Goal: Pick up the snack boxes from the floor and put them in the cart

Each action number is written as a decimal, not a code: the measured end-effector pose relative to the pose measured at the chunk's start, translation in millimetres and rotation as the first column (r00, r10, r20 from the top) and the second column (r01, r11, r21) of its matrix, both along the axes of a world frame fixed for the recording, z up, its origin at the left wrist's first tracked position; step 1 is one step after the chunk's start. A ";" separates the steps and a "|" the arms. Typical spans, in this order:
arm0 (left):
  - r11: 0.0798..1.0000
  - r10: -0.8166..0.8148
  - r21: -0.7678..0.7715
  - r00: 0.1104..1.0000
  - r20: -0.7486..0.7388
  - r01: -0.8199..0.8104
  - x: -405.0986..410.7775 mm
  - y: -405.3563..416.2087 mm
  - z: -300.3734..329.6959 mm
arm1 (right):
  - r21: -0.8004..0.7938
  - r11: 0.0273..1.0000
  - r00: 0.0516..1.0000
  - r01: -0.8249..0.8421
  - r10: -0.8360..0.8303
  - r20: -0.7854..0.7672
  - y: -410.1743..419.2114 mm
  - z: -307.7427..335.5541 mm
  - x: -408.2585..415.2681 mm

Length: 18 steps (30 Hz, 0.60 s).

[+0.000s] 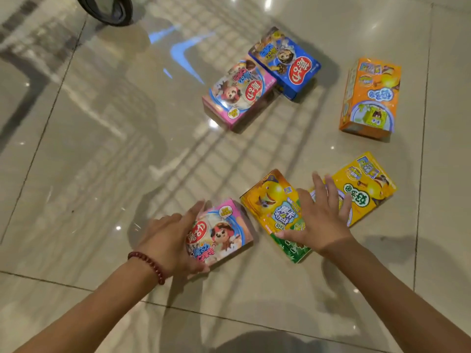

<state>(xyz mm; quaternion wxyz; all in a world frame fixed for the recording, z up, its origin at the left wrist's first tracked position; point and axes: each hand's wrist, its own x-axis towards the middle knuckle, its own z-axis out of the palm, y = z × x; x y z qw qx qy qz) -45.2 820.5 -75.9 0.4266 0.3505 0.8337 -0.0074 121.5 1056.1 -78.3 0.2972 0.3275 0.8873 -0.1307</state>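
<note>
Several snack boxes lie on the glossy tiled floor. My left hand (175,240) grips the near pink box (224,233) by its left side, thumb under its near edge. My right hand (321,215) hovers with spread fingers over the seam between a yellow-green box (272,207) and a yellow box (367,184); whether it touches them I cannot tell. Farther away lie a second pink box (239,93), a blue box (285,63) touching it, and an orange box (370,98) at the right.
A dark cart wheel (105,8) shows at the top left edge; the cart's basket is out of view, only its grid reflection shows on the floor tiles (102,149). A beaded bracelet (150,264) sits on my left wrist.
</note>
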 end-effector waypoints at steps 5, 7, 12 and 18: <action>0.985 0.138 0.086 0.981 0.134 -0.150 16.8 -15.1 -2.1 | 0.036 0.998 0.980 -0.047 0.053 -0.189 -26.0 -4.2 2.8; 0.971 0.197 0.105 0.969 0.149 -0.213 26.4 -18.3 0.0 | 0.111 0.993 0.960 -0.038 0.067 -0.273 -33.8 -3.2 8.7; 0.894 0.388 0.141 0.892 0.230 -0.425 52.4 -31.3 34.8 | -0.067 0.998 0.975 0.020 -0.034 -0.220 -51.2 36.3 15.6; 0.679 0.631 0.185 0.693 0.348 -0.711 66.9 -49.5 149.7 | -0.325 0.894 0.877 0.308 -0.400 -0.268 -74.6 156.7 33.5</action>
